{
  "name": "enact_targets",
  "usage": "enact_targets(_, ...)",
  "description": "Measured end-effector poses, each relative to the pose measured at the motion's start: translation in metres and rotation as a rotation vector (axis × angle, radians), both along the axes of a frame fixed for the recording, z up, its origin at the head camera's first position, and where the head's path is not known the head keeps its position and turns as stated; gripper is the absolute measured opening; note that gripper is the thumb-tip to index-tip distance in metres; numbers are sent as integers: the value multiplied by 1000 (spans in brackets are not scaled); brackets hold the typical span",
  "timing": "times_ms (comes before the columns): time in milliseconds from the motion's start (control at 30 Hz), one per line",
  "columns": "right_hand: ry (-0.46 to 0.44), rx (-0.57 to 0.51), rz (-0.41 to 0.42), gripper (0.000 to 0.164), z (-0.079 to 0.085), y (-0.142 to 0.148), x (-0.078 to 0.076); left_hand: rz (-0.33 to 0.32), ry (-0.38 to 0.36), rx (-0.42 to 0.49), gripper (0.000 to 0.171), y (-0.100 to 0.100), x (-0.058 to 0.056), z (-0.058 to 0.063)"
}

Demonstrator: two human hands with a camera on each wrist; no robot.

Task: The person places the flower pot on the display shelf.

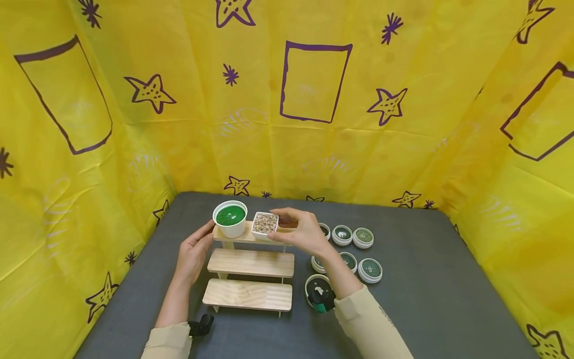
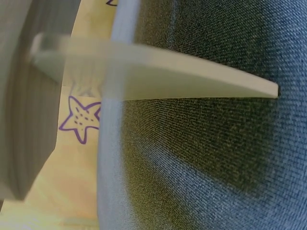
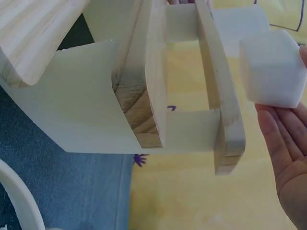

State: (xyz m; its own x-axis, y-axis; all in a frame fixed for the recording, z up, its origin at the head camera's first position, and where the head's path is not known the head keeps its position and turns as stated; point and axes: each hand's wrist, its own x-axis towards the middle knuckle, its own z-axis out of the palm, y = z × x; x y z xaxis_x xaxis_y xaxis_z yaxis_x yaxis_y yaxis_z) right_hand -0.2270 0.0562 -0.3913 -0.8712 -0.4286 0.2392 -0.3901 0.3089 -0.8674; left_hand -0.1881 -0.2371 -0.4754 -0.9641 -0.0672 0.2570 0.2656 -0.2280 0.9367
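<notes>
My right hand (image 1: 307,232) pinches a small white square bowl (image 3: 272,69) between thumb and fingers. Speckled beige and brown bits (image 1: 265,223) fill it, too small to tell what they are. The bowl is at the top tier of a three-tier wooden display stand (image 1: 248,294); whether its base touches the tier I cannot tell. Left of it on that tier stands a round white cup (image 1: 233,230) with glossy green contents. My left hand (image 1: 193,254) holds the stand by the top tier's left end, some fingertips hidden. The left wrist view shows part of the stand (image 2: 158,72), without the hand.
Right of the stand, several small round white containers (image 1: 370,269) with dark and green contents sit in two rows on the grey tabletop (image 1: 430,299). A larger round container (image 1: 312,284) is nearer me, partly behind my right wrist. Yellow patterned cloth (image 1: 202,149) encloses the table.
</notes>
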Motion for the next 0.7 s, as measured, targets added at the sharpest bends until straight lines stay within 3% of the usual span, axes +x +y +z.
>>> enact_targets(367, 20, -17, -15, 56, -6, -9, -5, 9, -3, -14, 52, 0, 0, 1)
enact_targets(700, 16, -39, -4, 57, -9, -16, -8, 10, 4, -8, 45, 1, 0, 0)
